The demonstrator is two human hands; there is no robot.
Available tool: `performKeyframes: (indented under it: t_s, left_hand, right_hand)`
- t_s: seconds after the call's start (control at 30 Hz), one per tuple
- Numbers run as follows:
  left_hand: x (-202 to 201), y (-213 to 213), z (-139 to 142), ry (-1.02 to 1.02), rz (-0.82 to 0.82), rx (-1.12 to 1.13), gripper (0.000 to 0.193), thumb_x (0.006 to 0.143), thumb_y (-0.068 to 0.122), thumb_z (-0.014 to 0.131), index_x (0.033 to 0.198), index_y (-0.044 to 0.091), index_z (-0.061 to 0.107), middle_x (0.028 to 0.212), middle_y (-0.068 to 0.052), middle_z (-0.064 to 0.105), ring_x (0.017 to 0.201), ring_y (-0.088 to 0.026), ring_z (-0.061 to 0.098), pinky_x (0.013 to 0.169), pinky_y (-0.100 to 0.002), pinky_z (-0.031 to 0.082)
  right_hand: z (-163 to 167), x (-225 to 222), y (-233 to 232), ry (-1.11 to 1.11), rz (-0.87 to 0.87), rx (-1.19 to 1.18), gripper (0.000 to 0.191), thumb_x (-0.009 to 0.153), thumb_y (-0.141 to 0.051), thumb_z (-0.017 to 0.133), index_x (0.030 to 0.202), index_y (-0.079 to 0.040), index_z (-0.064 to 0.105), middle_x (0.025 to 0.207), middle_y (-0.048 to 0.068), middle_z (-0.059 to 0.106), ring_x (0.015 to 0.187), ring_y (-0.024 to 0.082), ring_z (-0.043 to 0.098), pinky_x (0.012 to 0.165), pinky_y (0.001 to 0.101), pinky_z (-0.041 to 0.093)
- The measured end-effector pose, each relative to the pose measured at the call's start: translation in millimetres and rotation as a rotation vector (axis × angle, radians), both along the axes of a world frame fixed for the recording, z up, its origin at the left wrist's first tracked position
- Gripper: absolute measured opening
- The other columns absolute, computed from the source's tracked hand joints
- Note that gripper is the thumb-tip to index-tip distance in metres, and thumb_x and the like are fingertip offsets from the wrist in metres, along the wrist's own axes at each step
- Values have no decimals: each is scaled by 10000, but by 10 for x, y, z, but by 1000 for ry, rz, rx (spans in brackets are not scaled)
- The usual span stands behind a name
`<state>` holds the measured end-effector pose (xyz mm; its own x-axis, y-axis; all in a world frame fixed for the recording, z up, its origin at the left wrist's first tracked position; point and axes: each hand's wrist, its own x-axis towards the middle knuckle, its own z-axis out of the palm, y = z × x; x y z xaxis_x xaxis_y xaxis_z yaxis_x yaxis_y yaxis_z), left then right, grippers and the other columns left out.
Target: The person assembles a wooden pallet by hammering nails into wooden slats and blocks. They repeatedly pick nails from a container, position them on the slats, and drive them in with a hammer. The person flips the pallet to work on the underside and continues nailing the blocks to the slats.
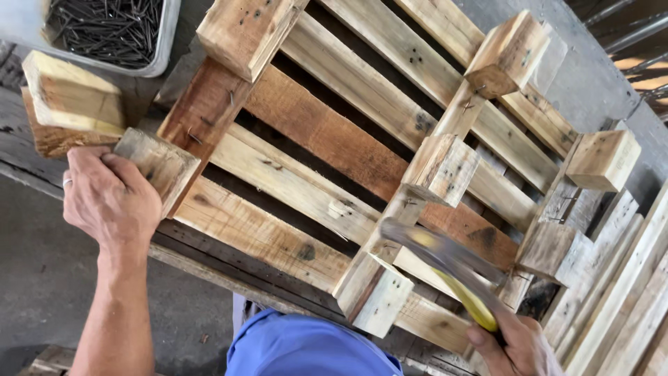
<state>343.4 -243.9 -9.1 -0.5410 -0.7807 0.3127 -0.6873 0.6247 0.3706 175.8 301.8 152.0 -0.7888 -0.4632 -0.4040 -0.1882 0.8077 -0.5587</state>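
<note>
My left hand (111, 198) reaches out, arm extended, fingers wrapped around a wooden block (158, 167) at the pallet (313, 139) corner. My right hand (511, 348) grips a blurred hammer (452, 268).

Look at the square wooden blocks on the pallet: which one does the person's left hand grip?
The block at the pallet's near-left corner. The left hand wraps its end, while the other blocks stand untouched; the right hand holds a blurred hammer.

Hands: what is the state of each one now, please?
Left hand: closed on a wooden block at the pallet corner.
Right hand: closed around a yellow-handled hammer, blurred.
</note>
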Motion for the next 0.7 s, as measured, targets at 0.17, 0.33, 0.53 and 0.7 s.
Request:
performKeyframes:
  t_s: [0.17,0.33,0.53,0.7]
  left_hand:
    - [26,-24,-79,5,0,9,52,1047,24,490,1063,32,539,1001,-124,639,958,-339,638,839,-484,496]
    - [29,-20,-86,-32,50,8,56,1053,39,476,1042,44,530,995,-130,627,943,-350,613,841,-477,494]
    - [16,-75,-28,-52,-15,18,68,1068,31,464,1099,18,523,1016,-152,613,970,-361,628,882,-517,483]
    - [-6,-45,-40,-49,-13,-34,41,1064,40,480,1056,27,518,1013,-152,620,971,-370,622,843,-510,474]
  right_hand:
    - [-677,18,433,-85,181,528,297,963,-380,643,1001,-88,603,662,93,704,515,235,687,508,356,556]
    - [-879,235,1012,-48,-10,368,255,938,-337,625,986,-89,652,537,107,667,462,196,666,486,402,506]
    - [-1081,926,789,387,-210,-335,284,1073,-374,574,996,-104,616,719,94,630,637,179,578,644,393,463]
    - [-1073,492,489,-35,-156,241,300,973,-376,579,998,-80,622,622,45,680,489,166,602,473,368,480]
